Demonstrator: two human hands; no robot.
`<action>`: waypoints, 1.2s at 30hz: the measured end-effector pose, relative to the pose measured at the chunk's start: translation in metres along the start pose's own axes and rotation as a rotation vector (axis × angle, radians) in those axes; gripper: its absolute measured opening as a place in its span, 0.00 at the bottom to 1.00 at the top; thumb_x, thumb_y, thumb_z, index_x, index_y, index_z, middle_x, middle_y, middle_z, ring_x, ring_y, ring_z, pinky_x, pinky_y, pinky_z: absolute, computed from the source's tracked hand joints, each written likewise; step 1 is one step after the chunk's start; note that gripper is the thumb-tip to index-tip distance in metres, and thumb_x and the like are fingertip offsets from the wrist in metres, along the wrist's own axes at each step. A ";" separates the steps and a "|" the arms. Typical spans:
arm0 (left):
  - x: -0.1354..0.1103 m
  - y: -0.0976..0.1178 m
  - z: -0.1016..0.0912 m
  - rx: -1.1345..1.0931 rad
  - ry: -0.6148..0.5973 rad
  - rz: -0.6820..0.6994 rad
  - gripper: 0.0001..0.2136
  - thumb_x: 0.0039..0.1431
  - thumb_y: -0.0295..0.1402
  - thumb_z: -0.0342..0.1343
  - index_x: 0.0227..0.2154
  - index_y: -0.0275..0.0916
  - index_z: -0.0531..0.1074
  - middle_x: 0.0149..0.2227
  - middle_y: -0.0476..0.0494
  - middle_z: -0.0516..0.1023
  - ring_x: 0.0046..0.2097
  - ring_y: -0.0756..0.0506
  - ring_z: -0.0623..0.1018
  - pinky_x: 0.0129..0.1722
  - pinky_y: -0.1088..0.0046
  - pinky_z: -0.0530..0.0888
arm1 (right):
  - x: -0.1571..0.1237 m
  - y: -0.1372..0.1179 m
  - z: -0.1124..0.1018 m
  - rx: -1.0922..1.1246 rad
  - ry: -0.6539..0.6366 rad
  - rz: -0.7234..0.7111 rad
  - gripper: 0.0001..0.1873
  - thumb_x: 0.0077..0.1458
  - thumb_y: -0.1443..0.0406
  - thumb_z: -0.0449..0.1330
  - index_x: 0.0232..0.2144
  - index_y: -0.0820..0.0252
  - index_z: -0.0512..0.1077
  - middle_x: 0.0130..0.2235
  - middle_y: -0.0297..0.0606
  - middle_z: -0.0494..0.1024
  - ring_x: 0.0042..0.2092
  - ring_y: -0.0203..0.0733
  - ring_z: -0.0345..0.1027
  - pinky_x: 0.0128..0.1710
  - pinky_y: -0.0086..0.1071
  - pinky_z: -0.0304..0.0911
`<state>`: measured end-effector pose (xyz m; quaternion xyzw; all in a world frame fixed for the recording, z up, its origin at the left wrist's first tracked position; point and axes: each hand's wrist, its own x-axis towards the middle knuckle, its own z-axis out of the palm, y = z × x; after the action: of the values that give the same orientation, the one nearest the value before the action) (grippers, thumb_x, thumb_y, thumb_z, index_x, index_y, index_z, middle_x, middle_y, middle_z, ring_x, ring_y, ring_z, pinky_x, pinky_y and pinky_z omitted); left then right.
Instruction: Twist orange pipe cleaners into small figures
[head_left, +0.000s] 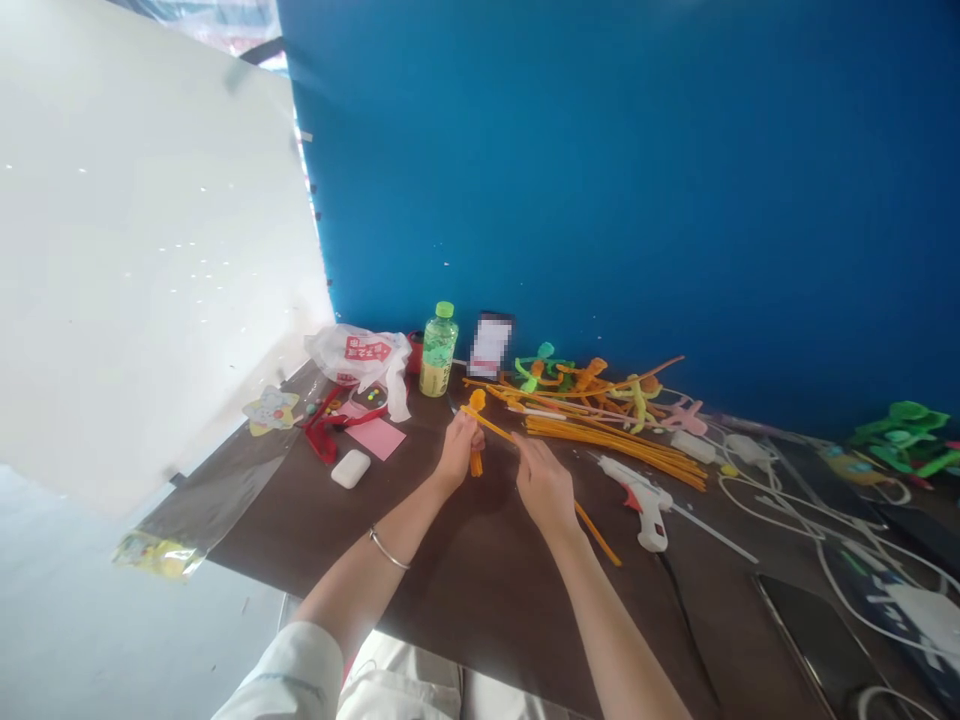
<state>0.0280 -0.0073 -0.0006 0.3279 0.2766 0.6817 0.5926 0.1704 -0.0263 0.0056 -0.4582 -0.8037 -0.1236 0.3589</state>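
Between the fingers of my left hand is a small orange pipe-cleaner figure, with a round coiled top above the hand and short ends below it. A long orange pipe cleaner runs from the figure, under my right hand, and out toward the lower right. My right fingers are closed on that strand. Just beyond my right hand lies a bundle of straight orange pipe cleaners. A white glue gun with a red trigger rests to its right.
At the back stand a drink bottle and a propped phone. Finished pipe-cleaner figures lie behind the bundle. On the left are a plastic bag, pink paper and a white case. Cables and another phone crowd the right.
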 end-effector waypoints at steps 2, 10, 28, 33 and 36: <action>0.000 0.000 0.001 -0.007 -0.003 -0.021 0.21 0.46 0.50 0.56 0.31 0.35 0.67 0.17 0.57 0.50 0.20 0.57 0.52 0.19 0.79 0.53 | -0.005 0.006 0.004 0.009 -0.026 0.001 0.22 0.52 0.75 0.44 0.45 0.60 0.69 0.40 0.42 0.75 0.42 0.43 0.70 0.41 0.35 0.66; -0.002 -0.005 0.005 0.000 0.050 -0.013 0.25 0.47 0.53 0.52 0.36 0.34 0.70 0.19 0.54 0.55 0.21 0.56 0.56 0.20 0.78 0.56 | -0.012 0.020 0.002 0.000 -0.037 0.108 0.19 0.53 0.73 0.45 0.43 0.61 0.69 0.39 0.44 0.74 0.41 0.45 0.69 0.41 0.38 0.65; -0.019 -0.008 0.019 0.181 -0.209 -0.124 0.14 0.48 0.42 0.57 0.23 0.34 0.69 0.21 0.51 0.59 0.22 0.56 0.61 0.22 0.79 0.61 | -0.006 -0.012 -0.007 0.214 0.266 0.226 0.10 0.56 0.63 0.52 0.34 0.59 0.73 0.32 0.39 0.77 0.35 0.38 0.71 0.36 0.29 0.64; -0.021 -0.007 0.019 0.261 -0.192 -0.062 0.15 0.47 0.42 0.58 0.18 0.33 0.70 0.23 0.49 0.62 0.22 0.56 0.62 0.22 0.78 0.62 | -0.007 -0.012 -0.006 0.164 0.264 0.233 0.10 0.56 0.63 0.52 0.32 0.58 0.73 0.31 0.38 0.77 0.34 0.37 0.71 0.34 0.28 0.63; -0.020 -0.010 0.017 0.294 -0.175 -0.022 0.16 0.48 0.42 0.57 0.16 0.33 0.68 0.24 0.49 0.62 0.22 0.56 0.62 0.22 0.78 0.62 | -0.007 -0.014 -0.007 0.145 0.262 0.215 0.09 0.55 0.65 0.53 0.32 0.58 0.73 0.30 0.37 0.77 0.33 0.36 0.70 0.33 0.27 0.62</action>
<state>0.0490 -0.0259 0.0000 0.4661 0.3240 0.5964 0.5675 0.1644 -0.0420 0.0070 -0.4944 -0.7035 -0.0849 0.5035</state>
